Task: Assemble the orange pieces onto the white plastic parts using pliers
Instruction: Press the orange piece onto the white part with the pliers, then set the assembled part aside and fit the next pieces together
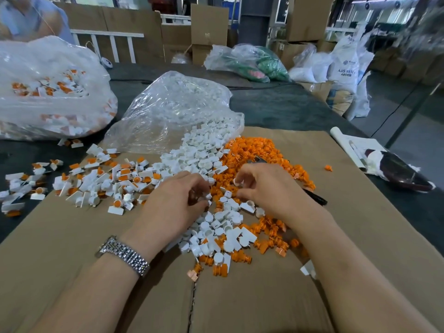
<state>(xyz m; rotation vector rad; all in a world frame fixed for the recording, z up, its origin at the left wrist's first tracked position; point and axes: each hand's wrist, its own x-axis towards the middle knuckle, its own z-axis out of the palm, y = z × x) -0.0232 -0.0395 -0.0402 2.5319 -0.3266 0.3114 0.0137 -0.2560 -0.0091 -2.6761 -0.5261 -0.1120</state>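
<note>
While many finished pieces (91, 181) lie toward the table's left edge, big heaps of orange pieces (259, 152) and white plastic parts (192, 152) remain at its middle; the left hand (177, 200) and right hand (266, 186) each pinch a small white part, and the pliers (314, 197) lie under the right hand.

2 bare forearms, no sleeves in view; left wrist wears a silver metal watch band (123, 255) with small linked segments.

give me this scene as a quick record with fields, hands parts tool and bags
left hand: pinches a small white plastic part
right hand: fingers curled round a small white piece
loose parts: white plastic pieces beside orange plastic pieces
finished pile: white-and-orange, left
tool: black-handled pliers, partly hidden under the right hand
bags: clear plastic bag spilling white parts
surface: brown cardboard sheet
</note>
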